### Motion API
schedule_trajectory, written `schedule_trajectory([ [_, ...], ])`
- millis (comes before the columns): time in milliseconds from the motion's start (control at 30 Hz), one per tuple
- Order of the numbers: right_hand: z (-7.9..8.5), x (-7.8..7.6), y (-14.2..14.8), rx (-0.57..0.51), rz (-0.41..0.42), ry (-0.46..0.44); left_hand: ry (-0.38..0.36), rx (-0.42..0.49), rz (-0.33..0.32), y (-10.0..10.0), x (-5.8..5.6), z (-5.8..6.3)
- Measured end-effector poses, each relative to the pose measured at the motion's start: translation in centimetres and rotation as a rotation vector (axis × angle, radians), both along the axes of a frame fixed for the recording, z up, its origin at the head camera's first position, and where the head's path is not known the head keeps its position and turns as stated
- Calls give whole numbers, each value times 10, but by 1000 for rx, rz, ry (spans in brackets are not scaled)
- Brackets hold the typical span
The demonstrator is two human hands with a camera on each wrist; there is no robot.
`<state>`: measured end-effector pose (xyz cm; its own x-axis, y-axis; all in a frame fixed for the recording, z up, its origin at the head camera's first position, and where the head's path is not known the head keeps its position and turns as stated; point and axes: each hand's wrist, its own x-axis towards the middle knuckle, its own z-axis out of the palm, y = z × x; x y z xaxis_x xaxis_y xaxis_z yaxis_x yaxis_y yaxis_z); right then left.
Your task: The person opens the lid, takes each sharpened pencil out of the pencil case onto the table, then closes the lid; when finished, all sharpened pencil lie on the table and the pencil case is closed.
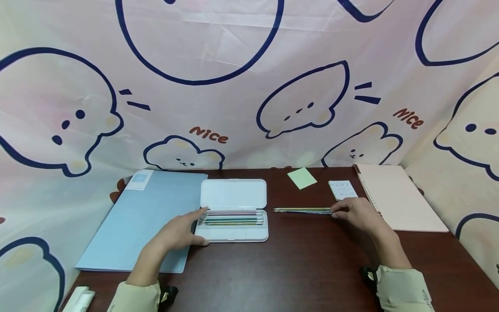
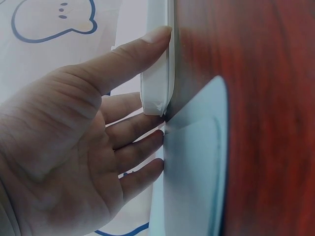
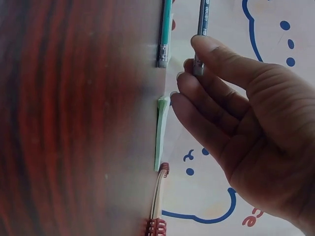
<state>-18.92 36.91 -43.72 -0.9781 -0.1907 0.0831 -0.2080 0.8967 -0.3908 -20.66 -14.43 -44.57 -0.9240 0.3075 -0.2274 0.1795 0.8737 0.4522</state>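
Note:
A white pencil case [image 1: 237, 235] lies with its lid [image 1: 233, 193] folded back, and several pencils [image 1: 234, 219] lie in its tray. My left hand [image 1: 175, 234] holds the case at its left end, thumb at the front edge and index finger near the hinge side. In the left wrist view, the thumb of my left hand [image 2: 74, 142] overlaps the white case [image 2: 156, 83]. My right hand [image 1: 356, 212] pinches a dark pencil [image 3: 202, 24] near its eraser end, between thumb and fingers. A green pencil [image 3: 165, 34] lies on the table close by.
Left of the case lies a blue folder [image 1: 144, 216]. Behind the right hand are a green sticky-note pad [image 1: 302, 178] and a small pale pad [image 1: 342, 189]. A spiral notebook [image 1: 401, 197] lies at the right, and a white object [image 1: 79, 299] at the near left corner.

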Motion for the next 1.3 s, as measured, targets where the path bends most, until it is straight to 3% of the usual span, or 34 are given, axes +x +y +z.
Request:
schedule_trajectory([
  [467, -5, -3, 1, -40, -1, -27, 0, 7, -5, 0, 1, 1],
  [767, -7, -7, -4, 19, -8, -61, 0, 11, -6, 0, 1, 1],
  [1300, -7, -11, -18, 130, 26, 12, 2, 25, 4, 0, 2, 2],
])
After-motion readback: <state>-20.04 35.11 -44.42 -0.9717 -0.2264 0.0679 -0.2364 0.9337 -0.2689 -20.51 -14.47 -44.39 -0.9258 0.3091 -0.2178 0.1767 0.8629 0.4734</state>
